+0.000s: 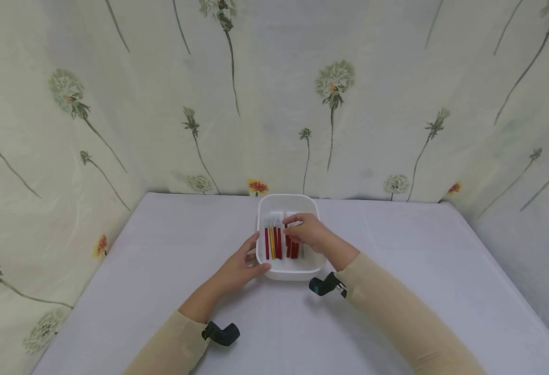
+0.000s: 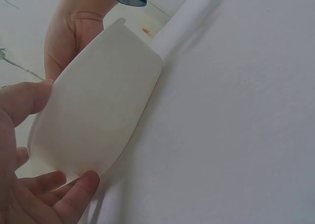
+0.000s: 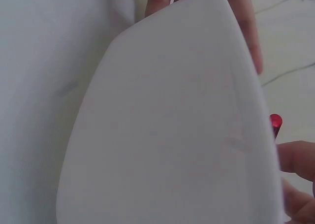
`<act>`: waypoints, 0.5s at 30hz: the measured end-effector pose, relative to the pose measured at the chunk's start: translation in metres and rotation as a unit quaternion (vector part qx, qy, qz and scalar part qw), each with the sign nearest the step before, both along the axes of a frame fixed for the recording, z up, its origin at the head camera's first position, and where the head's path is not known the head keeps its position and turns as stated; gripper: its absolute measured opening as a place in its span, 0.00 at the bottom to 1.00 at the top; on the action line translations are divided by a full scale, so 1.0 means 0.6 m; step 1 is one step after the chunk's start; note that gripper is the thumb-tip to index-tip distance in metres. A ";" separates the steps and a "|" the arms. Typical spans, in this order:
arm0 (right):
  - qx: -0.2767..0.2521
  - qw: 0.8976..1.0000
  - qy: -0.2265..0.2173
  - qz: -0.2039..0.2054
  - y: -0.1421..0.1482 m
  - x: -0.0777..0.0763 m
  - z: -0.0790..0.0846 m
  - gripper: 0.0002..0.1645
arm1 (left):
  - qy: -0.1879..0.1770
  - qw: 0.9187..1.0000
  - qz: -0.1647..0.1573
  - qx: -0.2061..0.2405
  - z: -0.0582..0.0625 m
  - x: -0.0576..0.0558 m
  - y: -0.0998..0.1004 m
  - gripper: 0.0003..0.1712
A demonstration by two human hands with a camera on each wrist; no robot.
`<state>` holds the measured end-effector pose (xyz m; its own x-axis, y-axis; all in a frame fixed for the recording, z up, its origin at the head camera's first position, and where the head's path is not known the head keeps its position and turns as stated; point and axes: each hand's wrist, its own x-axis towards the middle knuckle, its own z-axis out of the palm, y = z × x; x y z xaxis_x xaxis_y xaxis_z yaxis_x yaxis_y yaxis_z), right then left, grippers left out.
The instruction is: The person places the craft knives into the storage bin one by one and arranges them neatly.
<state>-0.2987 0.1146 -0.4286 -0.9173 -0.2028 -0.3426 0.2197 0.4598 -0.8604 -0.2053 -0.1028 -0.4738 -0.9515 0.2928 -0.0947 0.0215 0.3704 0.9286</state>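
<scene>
A white plastic tub (image 1: 289,276) stands on the table, holding several slim sticks. Red sticks and one yellow stick (image 1: 272,245) lie side by side in its left half, their upper ends pale. More red sticks (image 1: 295,251) lie to the right, with a thin silvery one (image 1: 302,252) beside them. My left hand (image 1: 241,265) grips the tub's left wall, thumb at the rim and fingers against the side. My right hand (image 1: 308,232) reaches over the right wall and pinches a slim red stick (image 3: 276,124), whose end shows above the rim in the right wrist view.
A white cloth covers the table (image 1: 190,234). Behind and at both sides hangs a pale curtain (image 1: 274,104) printed with dandelions. A black wrist camera (image 1: 222,333) sits on the left sleeve, another (image 1: 323,284) on the right.
</scene>
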 end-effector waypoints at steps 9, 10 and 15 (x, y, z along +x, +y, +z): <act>0.014 1.000 -0.006 -0.011 -0.006 -0.004 -0.012 0.23 | 0.000 1.000 -0.001 0.001 -0.003 -0.003 0.000 0.54; 0.015 1.000 -0.008 -0.012 -0.006 -0.004 -0.013 0.23 | -0.001 1.000 -0.001 0.002 -0.003 -0.003 0.000 0.53; 0.019 1.000 -0.010 -0.011 -0.006 -0.006 -0.018 0.21 | 0.000 1.000 -0.002 0.003 -0.001 -0.003 0.001 0.53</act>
<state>-0.3021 0.1110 -0.4394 -0.9142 -0.1692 -0.3683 0.2475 0.4867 -0.8378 -0.2071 -0.1024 -0.4746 -0.9504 0.2965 -0.0934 0.0221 0.3642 0.9311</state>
